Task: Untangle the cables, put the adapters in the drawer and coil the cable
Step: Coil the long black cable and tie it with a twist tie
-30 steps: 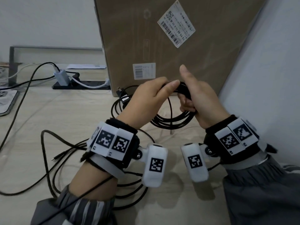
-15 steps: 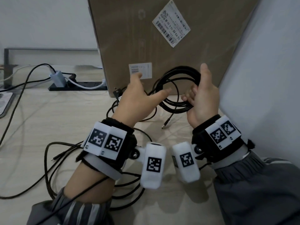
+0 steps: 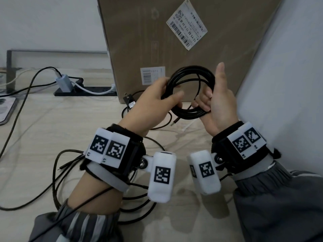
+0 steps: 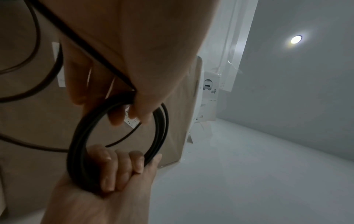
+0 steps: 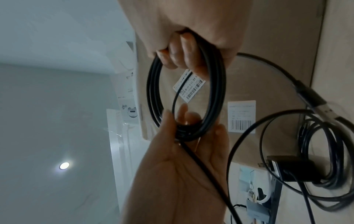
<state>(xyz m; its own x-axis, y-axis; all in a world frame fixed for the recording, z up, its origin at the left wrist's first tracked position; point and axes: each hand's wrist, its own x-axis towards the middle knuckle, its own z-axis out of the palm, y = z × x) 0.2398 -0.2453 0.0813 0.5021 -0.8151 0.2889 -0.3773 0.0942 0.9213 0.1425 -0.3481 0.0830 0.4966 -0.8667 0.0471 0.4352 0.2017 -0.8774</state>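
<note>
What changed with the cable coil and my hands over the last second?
The black cable coil came up from hanging low between the hands to standing upright in front of the cardboard box. The left hand opened half a second ago, then took hold of the coil's left side again. The right hand kept its grip, thumb up. The loose cables and power strip on the table stayed put.

Left hand raised, fingers and thumb pinching; right hand beside it, fingers curled, thumb upright.
</note>
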